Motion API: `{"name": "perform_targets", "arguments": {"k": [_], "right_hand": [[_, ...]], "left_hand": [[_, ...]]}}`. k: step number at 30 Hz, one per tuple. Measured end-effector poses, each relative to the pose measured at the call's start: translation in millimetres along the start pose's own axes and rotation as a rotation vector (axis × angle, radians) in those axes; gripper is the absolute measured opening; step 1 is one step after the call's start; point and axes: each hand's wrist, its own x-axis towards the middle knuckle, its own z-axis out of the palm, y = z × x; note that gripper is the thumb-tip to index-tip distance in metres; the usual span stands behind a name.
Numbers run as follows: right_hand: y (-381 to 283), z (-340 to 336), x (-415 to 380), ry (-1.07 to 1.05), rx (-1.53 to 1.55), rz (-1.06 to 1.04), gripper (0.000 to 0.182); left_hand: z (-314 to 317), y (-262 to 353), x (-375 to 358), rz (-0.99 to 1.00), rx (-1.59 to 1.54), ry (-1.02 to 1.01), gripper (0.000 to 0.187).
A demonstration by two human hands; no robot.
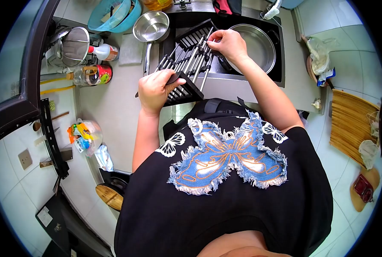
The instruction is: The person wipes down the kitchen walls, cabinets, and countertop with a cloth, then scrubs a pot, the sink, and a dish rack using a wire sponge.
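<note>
A rack [191, 60] with black slatted plastic ends and several metal rods is held tilted over the front of the sink [281, 64]. My left hand [155, 89] is closed around its near black end, thumb on top. At the far end, the fingers of my right hand [230, 45] are pinched at one of the metal rods; the exact contact is partly hidden. Just right of that hand, a wide steel pan [259, 47] sits in the sink. Left of the rack, a small steel saucepan [151, 26] stands with its handle toward me.
Blue plastic bowls [101, 19] stand at the back left. A spray bottle [105, 52], a glass jar [97, 75] and a mesh strainer [76, 47] are along the left. The faucet [272, 10] is at the back right. A bamboo mat [349, 124] lies at the right.
</note>
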Motion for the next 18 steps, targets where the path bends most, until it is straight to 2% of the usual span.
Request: {"name": "perform_targets", "arguments": {"k": [6,11,15,18], "right_hand": [[5,7,6,-0.064,0.067,-0.034,0.018],[12,0,14,-0.129,0.326,-0.137,0.017],[13,-5,22,-0.13,0.358,-0.114,0.017],[23,-1,34,-0.099,0.26,-0.157,0.02]], "left_hand": [[-5,-2,-6,-0.034,0.024,0.016,0.037],[-7,-6,-14,-0.056,0.037,0.061,0.037],[-12,-5,-21,-0.083,0.032,0.077,0.036],[-18,-4,-29,-0.156,0.026,0.1,0.035]]}}
